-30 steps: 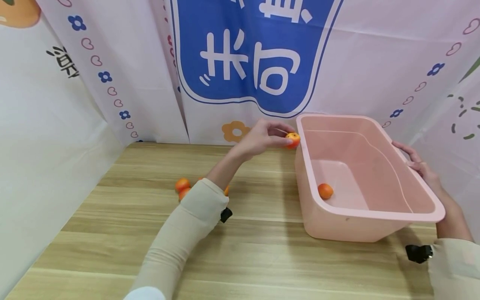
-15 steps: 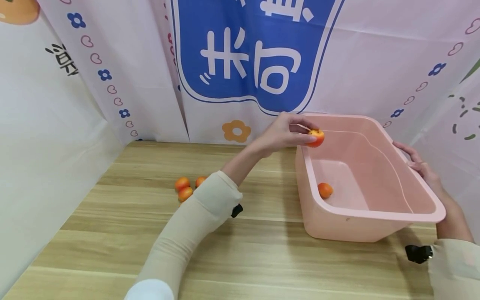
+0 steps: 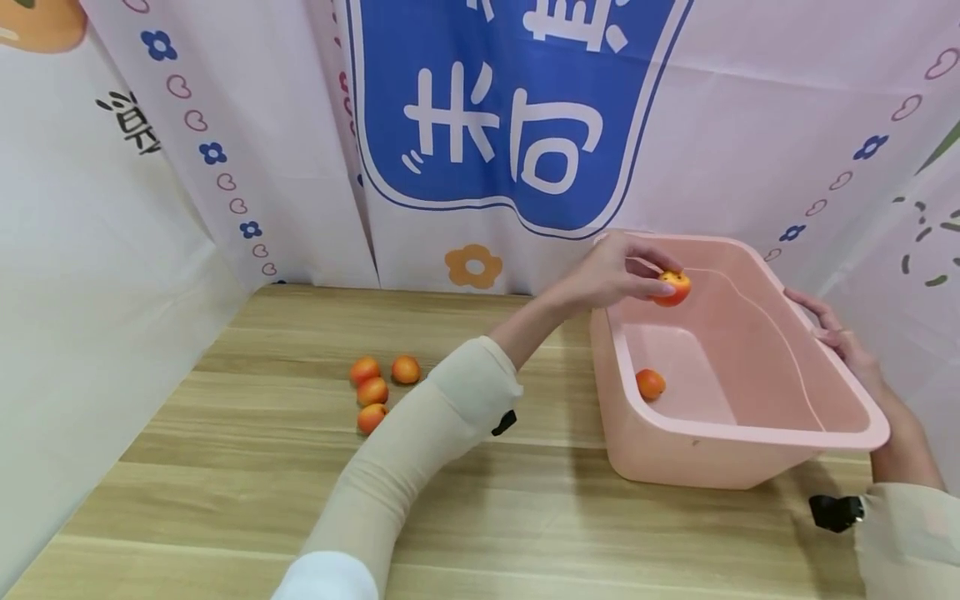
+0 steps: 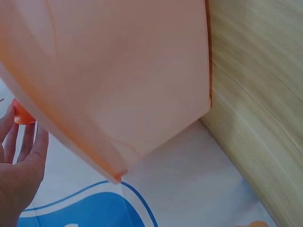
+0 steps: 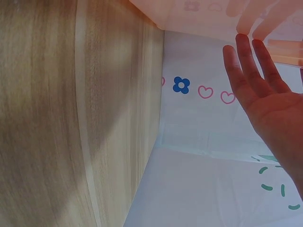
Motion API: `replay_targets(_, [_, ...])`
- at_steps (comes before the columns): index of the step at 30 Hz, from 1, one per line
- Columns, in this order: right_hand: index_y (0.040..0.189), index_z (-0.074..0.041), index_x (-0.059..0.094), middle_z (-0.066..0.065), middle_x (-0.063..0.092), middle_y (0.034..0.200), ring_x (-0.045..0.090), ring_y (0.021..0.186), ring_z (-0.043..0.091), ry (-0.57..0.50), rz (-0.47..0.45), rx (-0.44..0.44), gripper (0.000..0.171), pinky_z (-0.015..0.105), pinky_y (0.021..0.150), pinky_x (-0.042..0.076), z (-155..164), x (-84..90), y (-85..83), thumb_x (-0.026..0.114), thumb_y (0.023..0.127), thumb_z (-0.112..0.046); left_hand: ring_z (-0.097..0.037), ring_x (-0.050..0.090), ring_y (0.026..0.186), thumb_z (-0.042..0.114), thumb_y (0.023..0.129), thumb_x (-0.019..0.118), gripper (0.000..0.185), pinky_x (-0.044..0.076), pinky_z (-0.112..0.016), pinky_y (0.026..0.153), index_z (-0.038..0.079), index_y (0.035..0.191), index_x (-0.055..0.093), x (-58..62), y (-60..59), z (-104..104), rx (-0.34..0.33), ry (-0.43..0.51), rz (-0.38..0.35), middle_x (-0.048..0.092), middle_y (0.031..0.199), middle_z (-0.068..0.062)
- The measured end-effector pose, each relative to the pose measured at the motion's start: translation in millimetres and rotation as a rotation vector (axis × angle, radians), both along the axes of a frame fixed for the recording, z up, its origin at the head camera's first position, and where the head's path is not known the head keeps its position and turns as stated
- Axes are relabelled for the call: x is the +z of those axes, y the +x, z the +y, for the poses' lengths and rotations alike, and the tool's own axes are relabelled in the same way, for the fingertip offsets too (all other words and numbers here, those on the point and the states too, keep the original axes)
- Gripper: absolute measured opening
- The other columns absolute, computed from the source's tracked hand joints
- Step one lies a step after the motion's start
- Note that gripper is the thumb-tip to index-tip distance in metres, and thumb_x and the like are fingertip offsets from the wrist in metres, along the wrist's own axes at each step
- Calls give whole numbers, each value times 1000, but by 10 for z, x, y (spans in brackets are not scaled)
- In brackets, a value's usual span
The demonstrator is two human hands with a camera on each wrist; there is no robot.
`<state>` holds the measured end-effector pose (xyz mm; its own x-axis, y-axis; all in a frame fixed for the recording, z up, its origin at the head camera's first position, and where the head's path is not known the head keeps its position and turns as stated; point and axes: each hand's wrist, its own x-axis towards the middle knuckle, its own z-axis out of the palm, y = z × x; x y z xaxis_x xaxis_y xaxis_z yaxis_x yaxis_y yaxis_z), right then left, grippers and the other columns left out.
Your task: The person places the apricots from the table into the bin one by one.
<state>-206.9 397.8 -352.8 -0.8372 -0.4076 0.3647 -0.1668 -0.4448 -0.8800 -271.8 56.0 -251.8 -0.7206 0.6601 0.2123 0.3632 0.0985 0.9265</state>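
Note:
In the head view my left hand (image 3: 611, 275) pinches a small round orange-red fruit (image 3: 672, 288) between thumb and fingertips, over the inside of a pink plastic tub (image 3: 693, 432). A second such fruit (image 3: 650, 384) lies on the tub's floor by its left wall. The left wrist view shows the held fruit (image 4: 23, 113) beyond the tub's rim, in the fingers of the left hand (image 4: 21, 165). On the tub's right side my right hand (image 3: 843, 337) rests at the rim. Its fingers are straight against the outer wall in the right wrist view, with the thumb mostly hidden.
Several more orange-red fruits (image 3: 372, 392) lie in a loose group on the wooden table (image 3: 225, 500), left of the left forearm, which may hide others. White printed cloth (image 3: 300, 167) hangs behind and at both sides. A black wrist device (image 3: 836, 512) sits below the right hand.
My left hand has carried the fruit rightward, from outside the tub's left rim to above its interior. More of the fruits on the table now show. The right hand has stayed put.

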Motion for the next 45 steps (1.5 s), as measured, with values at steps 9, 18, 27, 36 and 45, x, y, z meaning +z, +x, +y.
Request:
replay_targets(9, [154,-16,44,6,60,132,69,99,16,-28,-23,17,76,21,74,60,2,6,3,-4,99,5,-19,70,94,0,93,74,31,61,-23,78,-5,124,71,-57,-40,231,11,-65,-5,73,111,-15])
replay_targets(18, [154,-15,46,5,63,135,72,97,16,-33,-1,22,76,21,73,60,-8,9,-11,-3,100,4,-13,68,89,6,92,78,31,60,-19,72,1,123,74,-36,-51,398,55,-257,14,73,105,-8])
replay_targets(27, [155,-18,44,2,62,133,70,97,13,32,8,-18,75,19,73,59,-15,24,24,-2,101,4,-14,65,84,3,92,77,28,58,-17,68,1,120,75,-74,-81,552,60,-295,1,72,101,-8])
replay_targets(36, [153,-17,45,2,59,135,66,104,12,23,5,-48,74,19,77,58,-18,20,41,-1,100,5,-10,62,81,2,89,80,23,58,-18,67,3,111,77,-69,-66,744,64,-362,23,70,95,-4])
replay_targets(45, [152,-15,48,3,61,136,69,103,13,-8,16,-25,75,19,76,58,-23,15,4,-2,100,5,-11,65,80,2,90,79,19,59,-19,67,3,108,75,-125,-60,797,53,-411,38,70,97,-4])
